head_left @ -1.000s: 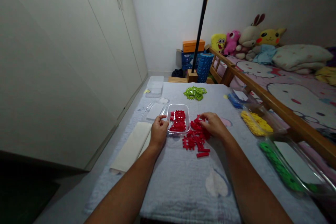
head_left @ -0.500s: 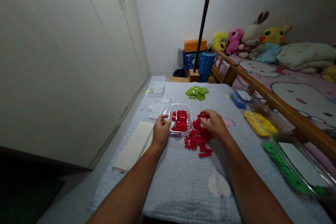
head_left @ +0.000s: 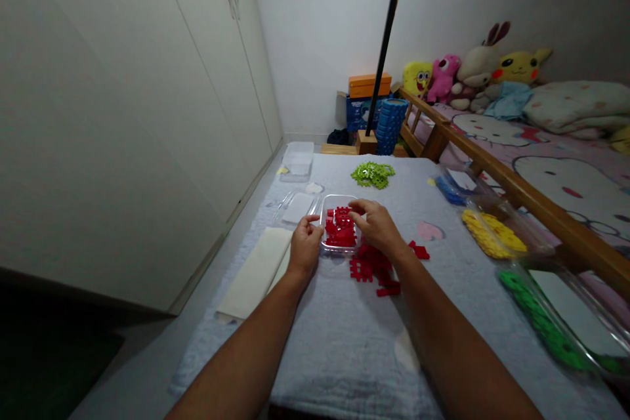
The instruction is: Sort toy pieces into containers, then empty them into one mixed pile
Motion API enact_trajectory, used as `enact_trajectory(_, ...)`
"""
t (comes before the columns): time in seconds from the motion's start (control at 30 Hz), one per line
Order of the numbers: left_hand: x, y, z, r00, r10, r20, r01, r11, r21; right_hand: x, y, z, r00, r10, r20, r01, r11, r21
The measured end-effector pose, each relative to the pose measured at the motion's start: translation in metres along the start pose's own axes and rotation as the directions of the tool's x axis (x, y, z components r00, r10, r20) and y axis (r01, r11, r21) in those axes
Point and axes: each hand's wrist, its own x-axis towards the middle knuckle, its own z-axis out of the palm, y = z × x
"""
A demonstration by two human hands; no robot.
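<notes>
A clear plastic container point(head_left: 340, 251) with red interlocking toy building pieces point(head_left: 340, 233) inside stands mid-table. My left hand point(head_left: 305, 244) grips its left rim, thumb and fingers closed on the edge. Over the container's right side, my right hand point(head_left: 378, 226) has its fingers bent in a pinch; a red piece seems to show between thumb and forefinger, partly hidden. Below that hand lies a loose pile of red pieces point(head_left: 363, 269), partly covered by the right wrist and forearm. Another red piece point(head_left: 420, 251) lies to the right of the forearm.
Light-green pieces point(head_left: 373, 174) lie at the back. Left are a clear lid point(head_left: 295, 208), a folded cream cloth point(head_left: 253, 272) and another clear container point(head_left: 298, 161). Along the right edge sit containers of blue point(head_left: 450, 189), yellow point(head_left: 492, 233) and green pieces point(head_left: 541, 321), beside a wooden bed rail point(head_left: 472, 144).
My right hand has moved left from the loose red pile to over the container. The left hand stays on the left rim. The whole view has shifted slightly.
</notes>
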Motion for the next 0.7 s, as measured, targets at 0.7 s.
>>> enact_trajectory(0.7,-0.003,0.004,0.001,1.000,-0.001,-0.003,0.001,1.000,0.004,-0.026,0.072,-0.017,0.994,0.102,0.035,-0.086,0.946,-0.313)
